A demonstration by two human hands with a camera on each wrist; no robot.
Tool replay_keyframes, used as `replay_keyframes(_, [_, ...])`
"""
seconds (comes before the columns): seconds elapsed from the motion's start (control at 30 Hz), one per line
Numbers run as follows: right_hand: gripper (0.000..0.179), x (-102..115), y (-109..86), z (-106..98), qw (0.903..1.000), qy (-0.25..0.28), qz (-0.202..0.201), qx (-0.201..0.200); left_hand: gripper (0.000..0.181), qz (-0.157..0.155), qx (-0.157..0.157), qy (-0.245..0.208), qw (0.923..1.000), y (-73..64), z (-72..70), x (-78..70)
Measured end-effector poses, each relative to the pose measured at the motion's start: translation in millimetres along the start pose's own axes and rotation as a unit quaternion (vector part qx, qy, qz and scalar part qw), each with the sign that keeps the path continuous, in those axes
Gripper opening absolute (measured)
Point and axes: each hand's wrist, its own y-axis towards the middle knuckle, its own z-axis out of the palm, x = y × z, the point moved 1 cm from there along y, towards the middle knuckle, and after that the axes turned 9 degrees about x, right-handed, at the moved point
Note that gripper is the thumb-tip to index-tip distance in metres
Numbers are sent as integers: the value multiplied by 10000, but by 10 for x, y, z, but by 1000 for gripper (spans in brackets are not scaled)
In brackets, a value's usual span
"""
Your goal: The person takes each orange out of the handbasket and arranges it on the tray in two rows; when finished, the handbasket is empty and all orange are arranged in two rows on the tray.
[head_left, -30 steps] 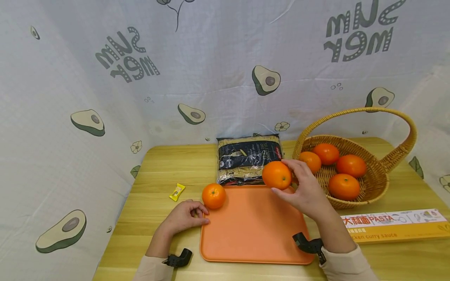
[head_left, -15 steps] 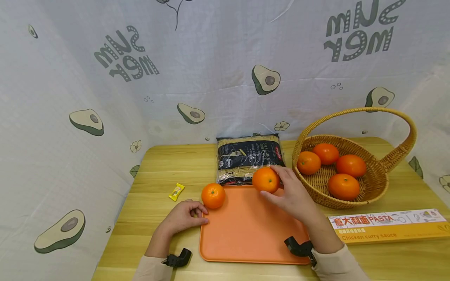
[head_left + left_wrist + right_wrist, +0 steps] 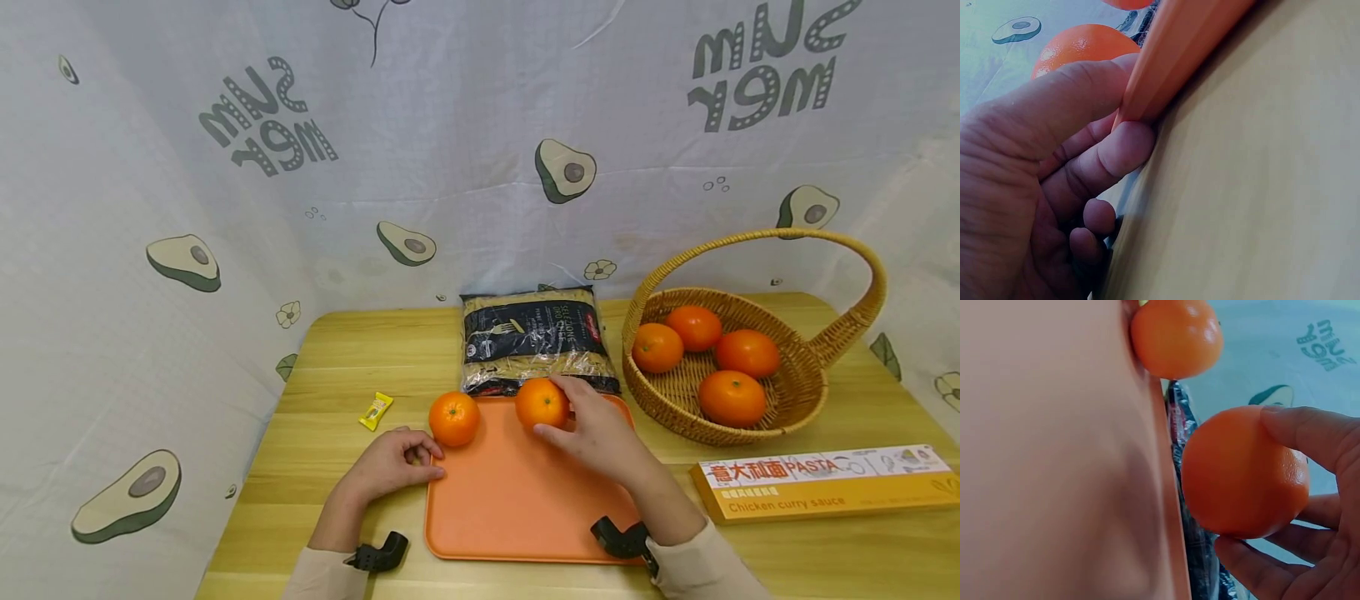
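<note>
My right hand (image 3: 596, 425) grips an orange (image 3: 542, 403) between thumb and fingers over the back part of the orange tray (image 3: 525, 508). In the right wrist view this orange (image 3: 1241, 475) appears a little above the tray's surface. A second orange (image 3: 454, 418) sits in the tray's back left corner. My left hand (image 3: 393, 462) is at the tray's left edge, just in front of that fruit. The left wrist view shows its thumb and a finger pinching the tray's rim (image 3: 1160, 75), with other fingers curled below.
A wicker basket (image 3: 813, 392) with several orange-red fruits stands at the right. Behind the tray lies a pasta bag (image 3: 532, 333). A long pasta box (image 3: 825, 483) lies front right, and a small yellow packet (image 3: 376, 411) lies left. A printed curtain (image 3: 480, 167) hangs behind the table.
My right hand has carried its orange left and lower, from beside the basket to over the tray's back part. The left hand has stayed at the tray's edge.
</note>
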Motion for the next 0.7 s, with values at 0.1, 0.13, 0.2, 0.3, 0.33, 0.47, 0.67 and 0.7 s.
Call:
replay_keyframes(0.1, [75,-5,13,34,9999,4,41,157,19,10,-12,1,10000,-1,0,2])
replay_keyframes(0.13, [75,-7,17,44,9998,21,43,208,19,16,-15,6,10000,0,-1,3])
replay_keyframes(0.2, [74,-11,23,65,9995,84,42,294,18,30,-25,11,10000,1,-1,5])
replay_keyframes(0.3, [75,-26,29,94,9991,122,51,398,19,34,-25,21,10000,3,1,9])
replay_keyframes(0.33, [76,-28,32,102,9989,140,85,428,19,32,-26,27,10000,4,1,9])
replay_keyframes(0.47, [78,-34,37,123,9987,163,124,474,18,-1,-26,74,10000,4,4,7])
replay_keyframes(0.67, [74,-47,42,156,9992,188,6,349,18,-27,-14,137,9999,9,2,1])
replay_keyframes(0.7, [73,-50,43,161,9993,179,-22,335,18,-24,-11,135,9999,11,1,2])
